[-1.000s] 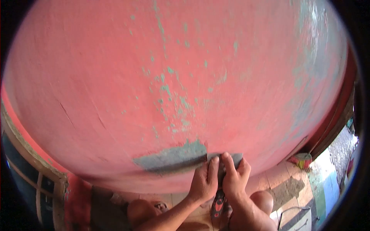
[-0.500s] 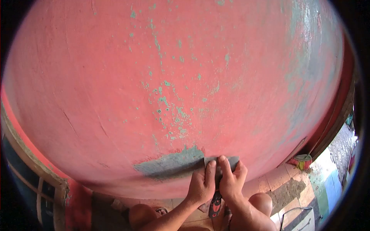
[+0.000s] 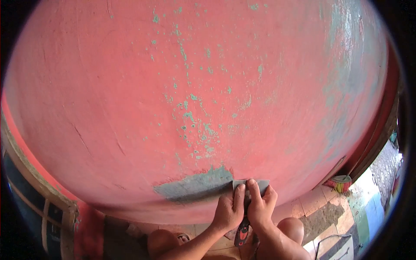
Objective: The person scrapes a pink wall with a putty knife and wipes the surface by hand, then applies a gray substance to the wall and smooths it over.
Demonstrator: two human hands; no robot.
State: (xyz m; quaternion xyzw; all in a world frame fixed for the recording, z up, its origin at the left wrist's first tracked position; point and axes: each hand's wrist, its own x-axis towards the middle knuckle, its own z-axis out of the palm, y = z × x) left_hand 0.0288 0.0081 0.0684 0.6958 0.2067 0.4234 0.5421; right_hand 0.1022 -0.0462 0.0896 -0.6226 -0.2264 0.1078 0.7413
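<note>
Both hands are closed around a putty knife [image 3: 263,185] with a wide metal blade and a black-and-red handle [image 3: 242,234]. My left hand [image 3: 229,209] grips it from the left, its thumb lying along the blade. On the right side, my right hand [image 3: 262,207] wraps round it with the thumb pressed on the blade's face. The blade's edge is against the pink painted wall [image 3: 130,108], low down. Just left of the blade is a scraped grey-green patch [image 3: 195,184] with a ragged upper edge.
Small green chips mark the wall above, and a larger worn grey area [image 3: 346,82] runs down its right side. A broom head [image 3: 340,183] rests by the right corner. Below are floor tiles [image 3: 314,201] with a dirt pile [image 3: 323,221]. A window frame [image 3: 45,216] is at lower left.
The view has shifted slightly, so the wall marks sit a little lower and further right. Both hands keep their grip on the putty knife, and its blade stays beside the patch.
</note>
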